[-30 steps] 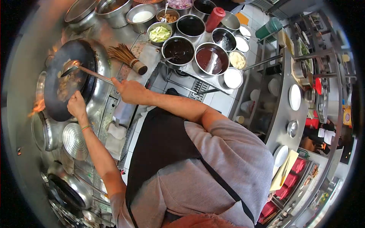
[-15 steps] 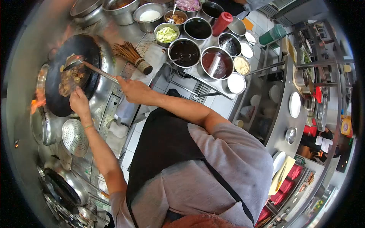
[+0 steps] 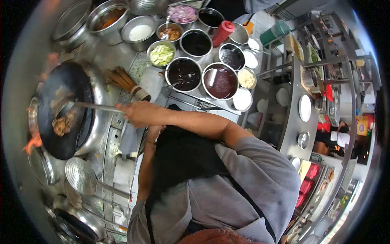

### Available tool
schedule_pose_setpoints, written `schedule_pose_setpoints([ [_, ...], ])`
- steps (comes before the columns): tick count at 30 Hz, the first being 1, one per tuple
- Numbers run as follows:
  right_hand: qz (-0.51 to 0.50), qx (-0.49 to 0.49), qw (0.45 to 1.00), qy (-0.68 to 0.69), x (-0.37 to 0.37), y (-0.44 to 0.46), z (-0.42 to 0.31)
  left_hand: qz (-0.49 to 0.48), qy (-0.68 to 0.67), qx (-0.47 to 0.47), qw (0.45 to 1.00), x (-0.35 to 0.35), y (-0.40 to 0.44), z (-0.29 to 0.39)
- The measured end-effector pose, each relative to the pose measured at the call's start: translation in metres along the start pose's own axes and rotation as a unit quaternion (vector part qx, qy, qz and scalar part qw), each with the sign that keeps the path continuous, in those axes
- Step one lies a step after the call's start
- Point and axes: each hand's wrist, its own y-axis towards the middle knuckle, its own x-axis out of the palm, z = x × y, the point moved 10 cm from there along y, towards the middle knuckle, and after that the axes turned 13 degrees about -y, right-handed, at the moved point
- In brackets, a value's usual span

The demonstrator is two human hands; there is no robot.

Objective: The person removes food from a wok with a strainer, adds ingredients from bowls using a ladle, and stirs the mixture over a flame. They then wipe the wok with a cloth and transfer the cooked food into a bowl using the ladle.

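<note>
My right hand (image 3: pixel 140 114) is wrapped round the handle of a ladle (image 3: pixel 93 106). The ladle's bowl lies in a black wok (image 3: pixel 67 134), beside a small heap of browned food pieces (image 3: pixel 63 125). My left hand (image 3: pixel 154 132) is drawn back against the front of my black apron (image 3: pixel 183 154), below my right forearm. That forearm partly covers it, so its fingers cannot be made out clearly. Orange flame (image 3: pixel 34 142) shows at the wok's far edge.
A bamboo brush (image 3: pixel 126 83) lies beside the wok. Close by are a perforated skimmer (image 3: pixel 80 175), a bowl of cut green vegetable (image 3: pixel 161 55) and pots of dark sauce (image 3: pixel 183 75). A red squeeze bottle (image 3: pixel 223 33) stands among them. A steel counter (image 3: pixel 290 134) runs behind at right.
My left hand has left the food in the wok and come back to my apron. The ladle's bowl has moved lower in the wok, near the food. The whole view has shifted.
</note>
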Motion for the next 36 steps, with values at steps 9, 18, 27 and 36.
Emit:
schedule_pose_setpoints([
  [9,-0.002,-0.045,0.998,-0.042,-0.015,0.0,-0.002,0.054,-0.005,-0.001,0.999,-0.022,0.015,-0.011],
  [18,0.025,-0.057,0.998,-0.004,-0.027,-0.004,0.007,0.065,0.02,-0.016,0.998,-0.019,0.007,-0.015],
  [27,0.011,-0.032,0.998,-0.057,-0.014,-0.005,0.001,0.035,0.036,0.025,0.998,-0.013,0.043,0.005],
  [36,-0.025,-0.017,0.999,0.033,0.008,-0.004,-0.005,-0.007,0.149,0.099,0.984,0.003,0.012,0.02],
])
